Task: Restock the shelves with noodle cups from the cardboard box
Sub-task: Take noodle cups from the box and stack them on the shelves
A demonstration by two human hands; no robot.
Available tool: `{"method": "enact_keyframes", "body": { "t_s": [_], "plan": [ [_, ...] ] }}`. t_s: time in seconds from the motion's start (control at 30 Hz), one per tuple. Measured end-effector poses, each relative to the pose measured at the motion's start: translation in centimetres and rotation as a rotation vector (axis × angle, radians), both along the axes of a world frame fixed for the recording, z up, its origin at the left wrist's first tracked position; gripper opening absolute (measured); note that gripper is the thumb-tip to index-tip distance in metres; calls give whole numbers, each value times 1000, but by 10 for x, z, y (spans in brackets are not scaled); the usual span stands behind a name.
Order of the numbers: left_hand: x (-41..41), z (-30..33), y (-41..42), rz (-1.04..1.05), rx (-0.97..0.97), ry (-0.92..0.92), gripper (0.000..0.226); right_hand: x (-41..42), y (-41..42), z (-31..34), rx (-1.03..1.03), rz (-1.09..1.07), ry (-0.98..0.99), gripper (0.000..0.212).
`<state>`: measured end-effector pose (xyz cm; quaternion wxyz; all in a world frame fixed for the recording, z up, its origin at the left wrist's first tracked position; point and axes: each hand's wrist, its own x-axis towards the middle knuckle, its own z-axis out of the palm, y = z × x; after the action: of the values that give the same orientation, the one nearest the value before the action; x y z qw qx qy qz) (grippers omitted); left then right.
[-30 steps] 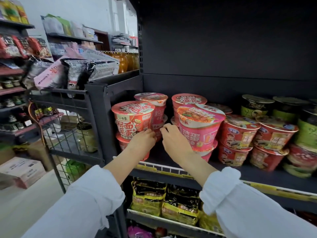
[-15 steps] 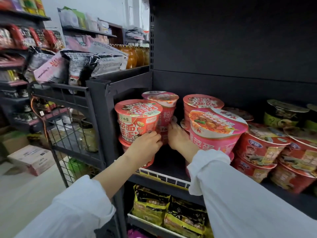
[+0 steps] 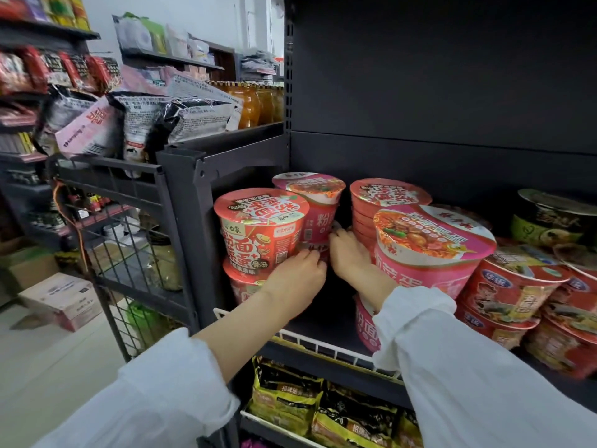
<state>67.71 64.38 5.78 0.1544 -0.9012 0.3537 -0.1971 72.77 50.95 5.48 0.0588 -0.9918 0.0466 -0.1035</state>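
Two hands: left hand (image 3: pixel 298 273) and right hand (image 3: pixel 350 258) both reach into the gap between the stacks, fingers curled onto the rear pink noodle cups (image 3: pixel 318 221) deep on the dark shelf (image 3: pixel 323 318).
Toppling risk: red front cup (image 3: pixel 261 227) sits on another cup beside the left wrist; a nudge could tip it over the white wire rail (image 3: pixel 310 342).
Right-side risk: the sleeve brushes the big pink cup (image 3: pixel 429 250), which looks tilted.
Shelf contents: stacked noodle cups, red bowls (image 3: pixel 517 286) further right.
Lower tray: yellow-black packets (image 3: pixel 287 399).
Cardboard box: one carton (image 3: pixel 61 299) on the floor at left; contents cannot be seen.
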Motion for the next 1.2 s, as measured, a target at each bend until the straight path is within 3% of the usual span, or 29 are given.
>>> {"method": "enact_keyframes", "body": {
  "t_s": [0.13, 0.23, 0.37, 0.53, 0.63, 0.8, 0.9, 1.13, 1.2],
  "plan": [
    [18, -9, -30, 172, 101, 3, 48, -2, -3, -1, 24, 14, -20, 38],
    [25, -10, -41, 269, -11, 113, 62, -5, -5, 0, 59, 7, -47, 36],
    [36, -18, -47, 318, -2, 139, 53, 8, -9, -3, 191, -38, -12, 50],
    [47, -13, -50, 350, 141, 170, 43, 30, -19, -7, 302, -49, 52, 44],
    [44, -2, -53, 336, 165, 173, 39, 17, -18, 2, 262, 25, 86, 42],
    [35, 8, -50, 360, 153, 160, 62, 11, -15, 3, 287, 74, 54, 48],
    [34, 0, -45, 322, 232, 57, 56, 22, -17, -6, 305, 6, 61, 48],
    [36, 5, -42, 288, 284, 90, 47, -2, 4, 22, 151, 23, 158, 33],
    [33, 5, -42, 276, 163, 174, 54, -15, 12, 38, 150, 22, 156, 32]
  ]
}}
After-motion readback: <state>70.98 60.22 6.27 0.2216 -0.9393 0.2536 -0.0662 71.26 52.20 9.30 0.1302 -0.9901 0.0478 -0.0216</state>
